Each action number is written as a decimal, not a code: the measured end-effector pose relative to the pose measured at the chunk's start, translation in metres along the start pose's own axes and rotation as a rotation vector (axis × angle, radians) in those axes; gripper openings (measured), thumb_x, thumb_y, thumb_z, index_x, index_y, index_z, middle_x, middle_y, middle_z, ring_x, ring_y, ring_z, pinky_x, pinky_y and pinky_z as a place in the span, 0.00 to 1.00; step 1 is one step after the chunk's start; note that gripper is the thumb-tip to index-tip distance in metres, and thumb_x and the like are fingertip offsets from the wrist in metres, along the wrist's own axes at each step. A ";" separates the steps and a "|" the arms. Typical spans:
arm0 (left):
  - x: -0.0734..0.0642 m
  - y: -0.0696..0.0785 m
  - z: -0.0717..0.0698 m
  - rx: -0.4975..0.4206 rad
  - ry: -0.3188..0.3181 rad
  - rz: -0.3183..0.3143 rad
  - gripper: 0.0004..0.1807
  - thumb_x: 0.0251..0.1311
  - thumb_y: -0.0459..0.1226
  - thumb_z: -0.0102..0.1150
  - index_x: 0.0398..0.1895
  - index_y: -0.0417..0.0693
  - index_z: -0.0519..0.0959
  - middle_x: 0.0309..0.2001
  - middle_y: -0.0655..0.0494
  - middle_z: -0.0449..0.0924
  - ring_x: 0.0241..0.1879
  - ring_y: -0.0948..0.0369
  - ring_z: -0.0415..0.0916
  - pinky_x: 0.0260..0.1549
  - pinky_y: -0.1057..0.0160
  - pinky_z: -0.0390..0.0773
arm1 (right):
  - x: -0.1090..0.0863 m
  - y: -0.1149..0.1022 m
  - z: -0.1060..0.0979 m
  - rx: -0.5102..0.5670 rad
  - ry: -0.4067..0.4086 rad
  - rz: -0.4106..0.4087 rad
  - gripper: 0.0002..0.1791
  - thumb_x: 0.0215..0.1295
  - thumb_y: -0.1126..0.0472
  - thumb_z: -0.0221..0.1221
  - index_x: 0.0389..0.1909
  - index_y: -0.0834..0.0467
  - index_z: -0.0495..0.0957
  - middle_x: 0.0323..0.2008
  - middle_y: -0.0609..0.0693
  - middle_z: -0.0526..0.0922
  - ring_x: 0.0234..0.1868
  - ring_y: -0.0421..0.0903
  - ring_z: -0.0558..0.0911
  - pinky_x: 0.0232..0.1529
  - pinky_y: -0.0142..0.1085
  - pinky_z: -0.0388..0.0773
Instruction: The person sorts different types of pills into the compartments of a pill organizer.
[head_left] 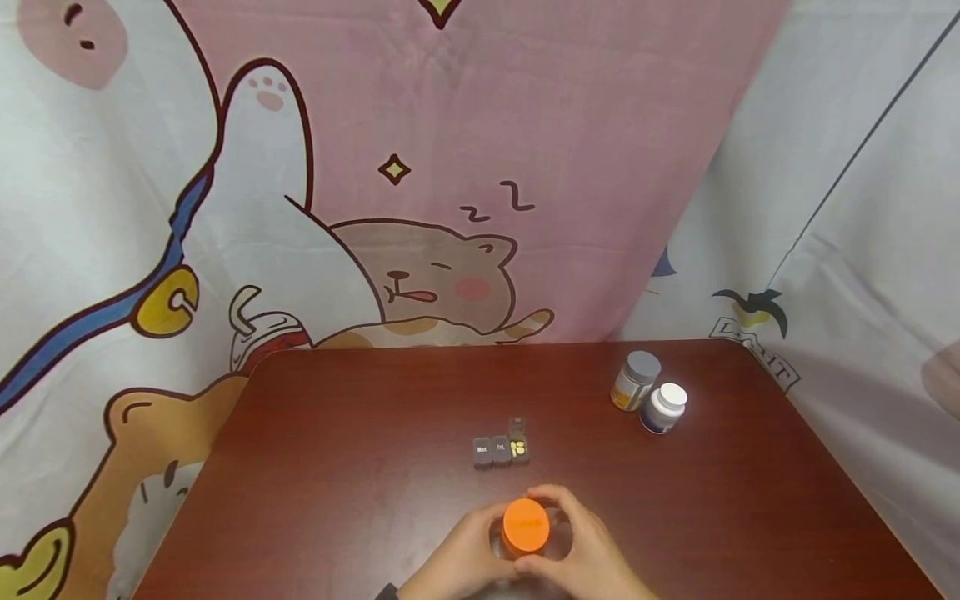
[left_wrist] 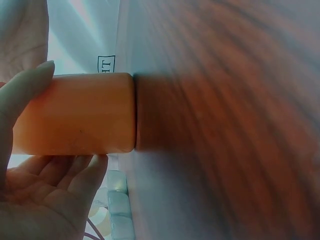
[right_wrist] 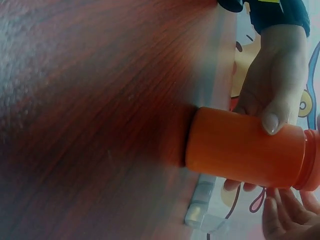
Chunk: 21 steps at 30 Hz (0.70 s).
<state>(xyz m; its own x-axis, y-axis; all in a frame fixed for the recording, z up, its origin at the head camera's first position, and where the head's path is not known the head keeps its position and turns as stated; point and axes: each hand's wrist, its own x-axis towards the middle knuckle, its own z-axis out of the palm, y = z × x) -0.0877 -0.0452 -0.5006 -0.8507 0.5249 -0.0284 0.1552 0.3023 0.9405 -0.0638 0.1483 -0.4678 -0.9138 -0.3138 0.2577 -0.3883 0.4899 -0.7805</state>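
An orange pill bottle stands upright on the table, its orange screw cap facing up. My left hand grips the bottle's body, thumb on the near side and fingers round the far side. From the other side, my right hand holds the bottle at its cap, with fingers behind and thumb in front. Just beyond the hands lies a small grey pill organizer. Its rightmost compartment has the lid raised, and several yellowish pills show inside.
At the table's back right stand a grey-lidded bottle and a white bottle, close together. The dark red-brown table meets a printed cartoon cloth behind and at both sides.
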 end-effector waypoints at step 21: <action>-0.001 0.000 0.000 0.057 0.023 -0.025 0.33 0.41 0.48 0.74 0.55 0.57 0.75 0.48 0.72 0.76 0.49 0.68 0.72 0.54 0.54 0.68 | 0.042 0.035 -0.028 0.239 -0.440 -0.321 0.32 0.54 0.55 0.68 0.61 0.53 0.72 0.53 0.46 0.76 0.54 0.44 0.73 0.56 0.44 0.68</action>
<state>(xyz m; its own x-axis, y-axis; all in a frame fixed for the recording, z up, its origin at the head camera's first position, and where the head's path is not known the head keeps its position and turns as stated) -0.0870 -0.0450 -0.5004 -0.8660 0.4982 -0.0430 0.1614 0.3599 0.9189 -0.1187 0.1749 -0.4682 -0.6002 -0.7487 0.2815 -0.5527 0.1338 -0.8226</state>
